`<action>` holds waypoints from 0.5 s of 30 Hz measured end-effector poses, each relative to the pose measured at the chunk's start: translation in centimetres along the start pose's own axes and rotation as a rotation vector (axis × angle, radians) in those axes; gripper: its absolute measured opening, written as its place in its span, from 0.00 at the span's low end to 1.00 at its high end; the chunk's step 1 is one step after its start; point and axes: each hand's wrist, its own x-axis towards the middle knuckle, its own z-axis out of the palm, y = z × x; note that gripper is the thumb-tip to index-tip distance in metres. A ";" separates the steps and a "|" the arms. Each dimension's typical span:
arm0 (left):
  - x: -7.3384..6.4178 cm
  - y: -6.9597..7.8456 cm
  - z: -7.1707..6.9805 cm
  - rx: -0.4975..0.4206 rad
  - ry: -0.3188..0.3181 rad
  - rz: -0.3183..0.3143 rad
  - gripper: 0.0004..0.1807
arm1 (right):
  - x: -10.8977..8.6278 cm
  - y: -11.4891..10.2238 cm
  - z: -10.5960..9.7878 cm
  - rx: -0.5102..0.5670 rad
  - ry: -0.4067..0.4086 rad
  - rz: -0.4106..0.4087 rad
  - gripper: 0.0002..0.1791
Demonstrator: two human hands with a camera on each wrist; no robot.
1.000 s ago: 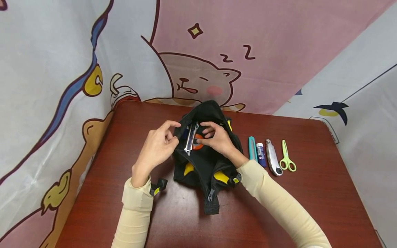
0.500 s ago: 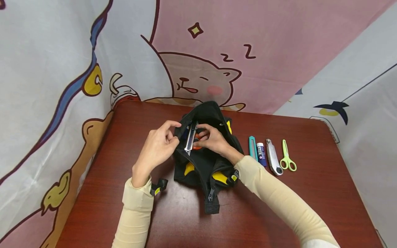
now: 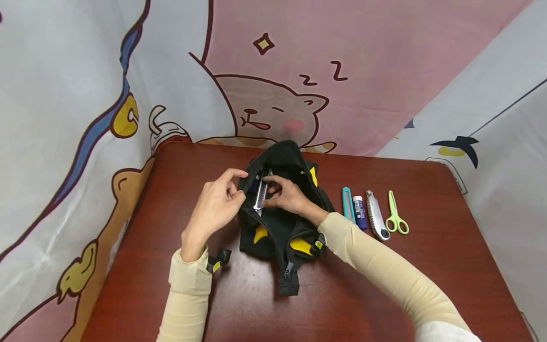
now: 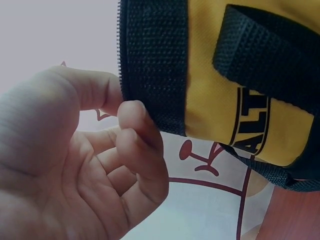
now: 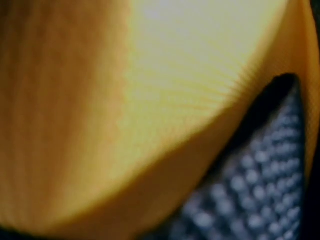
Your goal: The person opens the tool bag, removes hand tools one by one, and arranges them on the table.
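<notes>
A black and yellow zip bag [image 3: 273, 237] stands unzipped on the table in the head view. My left hand [image 3: 215, 209] pinches the left edge of its opening; in the left wrist view thumb and finger meet on the zip border [image 4: 152, 65]. Inside the bag lies a silver snap-off utility knife [image 3: 261, 194], slanted along the left wall. My right hand [image 3: 288, 197] reaches into the opening with bent fingers, its fingertips at the right side of the knife. Whether they grip it is hidden. The right wrist view shows only blurred yellow fabric [image 5: 165, 100] and dark webbing [image 5: 255, 185].
To the right of the bag, a teal cutter [image 3: 347, 204], a glue stick [image 3: 360, 213], a larger grey-handled folding tool [image 3: 376, 216] and light green scissors [image 3: 395, 213] lie in a row on the red-brown table [image 3: 444, 266]. A printed curtain [image 3: 367, 42] hangs behind.
My right hand has moved left inside the bag, from over an orange ring-shaped thing to the utility knife. The orange thing is now out of sight. My left hand keeps its pinch on the bag.
</notes>
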 end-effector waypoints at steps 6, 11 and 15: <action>-0.1 0.0 0.0 0.000 0.012 0.000 0.24 | 0.1 0.2 0.1 -0.039 0.004 -0.029 0.29; 0.0 0.0 -0.1 0.001 0.019 -0.002 0.24 | 0.2 0.3 0.1 -0.049 0.002 -0.032 0.26; 0.1 -0.1 -0.1 0.002 0.014 -0.009 0.24 | 0.1 0.2 0.0 -0.057 -0.005 -0.016 0.30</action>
